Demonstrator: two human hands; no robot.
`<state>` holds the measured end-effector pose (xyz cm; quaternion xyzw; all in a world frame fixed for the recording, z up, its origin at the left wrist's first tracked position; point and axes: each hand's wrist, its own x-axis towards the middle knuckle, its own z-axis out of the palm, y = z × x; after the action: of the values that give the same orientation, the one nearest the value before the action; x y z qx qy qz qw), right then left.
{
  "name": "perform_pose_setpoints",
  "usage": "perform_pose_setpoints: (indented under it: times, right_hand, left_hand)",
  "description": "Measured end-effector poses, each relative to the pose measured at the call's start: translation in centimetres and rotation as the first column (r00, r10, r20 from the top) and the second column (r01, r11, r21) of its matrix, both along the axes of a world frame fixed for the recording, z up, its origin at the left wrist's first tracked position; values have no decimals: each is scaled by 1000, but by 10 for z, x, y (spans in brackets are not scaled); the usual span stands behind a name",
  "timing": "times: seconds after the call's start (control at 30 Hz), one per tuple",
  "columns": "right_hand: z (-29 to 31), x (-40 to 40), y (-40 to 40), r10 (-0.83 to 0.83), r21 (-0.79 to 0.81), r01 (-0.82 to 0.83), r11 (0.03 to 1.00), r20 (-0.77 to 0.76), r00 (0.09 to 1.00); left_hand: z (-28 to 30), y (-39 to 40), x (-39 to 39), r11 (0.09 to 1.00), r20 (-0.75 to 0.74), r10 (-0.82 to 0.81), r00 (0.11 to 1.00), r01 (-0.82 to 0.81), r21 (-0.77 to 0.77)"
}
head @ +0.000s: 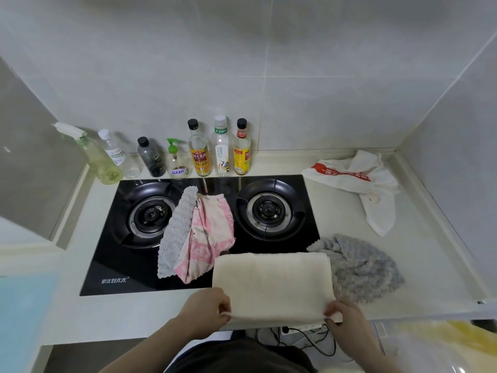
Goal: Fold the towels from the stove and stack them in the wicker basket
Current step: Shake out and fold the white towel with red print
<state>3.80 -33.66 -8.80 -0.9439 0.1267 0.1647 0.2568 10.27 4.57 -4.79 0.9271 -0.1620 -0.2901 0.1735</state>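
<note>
I'm pinching the cream rectangular terry towel lower centre, left hand and right hand gripping its near corners, long axis running left-right.

We read white Chinese characters on the black stove front edge, too blurred to make out; "蓝月亮" on the pump bottle; "东方树叶" on the white-capped bottle; red-banded Chinese print on the white bag, unreadable.
</note>
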Motion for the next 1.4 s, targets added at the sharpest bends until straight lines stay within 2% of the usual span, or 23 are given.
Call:
perform_pose_setpoints:
  times: [0.2,0.4,0.57,0.77,0.97,1.1,1.23,1.4]
  right_hand:
    - [-8,-5,5,-19,-21,18,1000,-55,998]
    - [9,24,12,-298,115,296,948,-3,955]
    - [8,46,16,-385,192,402,895,-120,915]
    - [6,53,9,-428,244,469,849,-202,881]
    - [25,56,16,-442,465,532,708,-295,847]
    - [58,60,35,-407,613,497,613,-294,865]
    - [87,64,61,-291,704,375,603,-243,925]
    - [92,73,101,-107,721,225,655,-206,973]
  left_hand:
    - [-13,-4,-3,997,-82,22,996,-16,76]
    - [-5,-23,8,999,54,5,999,-3,-34]
    - [-15,-30,11,989,-40,-139,989,141,45]
    - [-23,-22,12,992,-67,-122,990,121,-17]
    - [-27,-20,14,994,-70,-99,993,94,-61]
    - [-25,-20,11,991,-104,2,995,-16,-135]
    - [-19,-15,7,952,-106,163,981,-185,-246]
    - [-10,-6,11,762,-303,456,837,-543,-353]
